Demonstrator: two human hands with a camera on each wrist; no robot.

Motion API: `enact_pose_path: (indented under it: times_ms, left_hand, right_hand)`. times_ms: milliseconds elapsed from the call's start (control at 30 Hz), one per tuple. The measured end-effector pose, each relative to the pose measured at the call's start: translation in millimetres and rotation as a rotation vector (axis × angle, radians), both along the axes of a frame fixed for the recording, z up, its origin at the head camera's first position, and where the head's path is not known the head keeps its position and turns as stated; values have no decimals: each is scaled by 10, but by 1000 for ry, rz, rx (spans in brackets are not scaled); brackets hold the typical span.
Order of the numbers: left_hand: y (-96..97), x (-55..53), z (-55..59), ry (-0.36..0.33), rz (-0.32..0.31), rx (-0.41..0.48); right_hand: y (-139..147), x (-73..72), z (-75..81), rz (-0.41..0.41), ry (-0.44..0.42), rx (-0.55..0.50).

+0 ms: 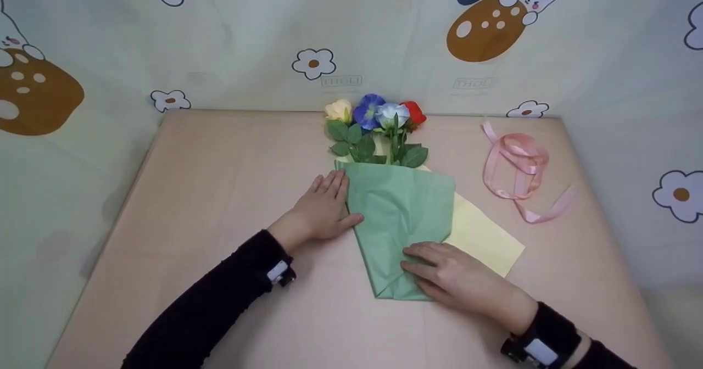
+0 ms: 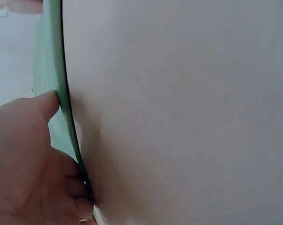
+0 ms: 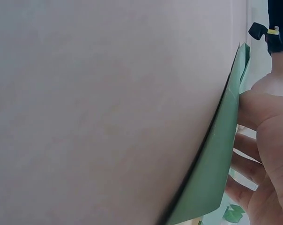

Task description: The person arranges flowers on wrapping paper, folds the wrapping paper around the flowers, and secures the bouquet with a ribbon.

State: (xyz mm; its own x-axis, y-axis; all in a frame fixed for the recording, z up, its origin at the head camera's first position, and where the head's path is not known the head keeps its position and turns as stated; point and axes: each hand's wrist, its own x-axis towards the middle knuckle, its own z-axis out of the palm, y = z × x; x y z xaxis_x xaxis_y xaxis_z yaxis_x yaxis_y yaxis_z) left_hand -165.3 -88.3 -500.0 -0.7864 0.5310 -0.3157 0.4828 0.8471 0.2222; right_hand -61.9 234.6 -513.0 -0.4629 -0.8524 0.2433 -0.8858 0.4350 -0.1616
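Green wrapping paper (image 1: 406, 193) lies folded around a bouquet, its narrow end toward me. Out of its top come a cream flower (image 1: 338, 110), a blue-purple one (image 1: 367, 111), a pale blue one (image 1: 392, 115) and a red one (image 1: 416, 115), with green leaves (image 1: 414, 156). My left hand (image 1: 323, 208) rests along the paper's left edge, fingers straight, thumb on the sheet. Fingers spread, my right hand (image 1: 464, 278) touches the lower right part. In the right wrist view, the green paper (image 3: 214, 154) stands slightly raised beside that hand. The stems' lower ends are hidden inside.
A pale yellow sheet (image 1: 486, 234) sticks out from under the green paper on the right. Farther right lies a loosely coiled pink ribbon (image 1: 541, 166). The pink-beige tabletop (image 1: 219, 193) meets a patterned cloth wall (image 1: 247, 39) at the back and sides.
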Motion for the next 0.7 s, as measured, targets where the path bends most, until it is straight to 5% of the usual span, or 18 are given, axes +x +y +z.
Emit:
enact_pose_path:
  times_ms: [167,300,700]
  left_hand:
    - [-33,-100,-26,15,23,-18]
    - [-12,-70,-8,12,17,-18]
    - [191,470,58,13,-196,18]
  right_hand:
    - [15,10,5,-44,-19,14]
    - [40,26,8,-135,-40,47]
    - [70,44,11,-247,-156,126]
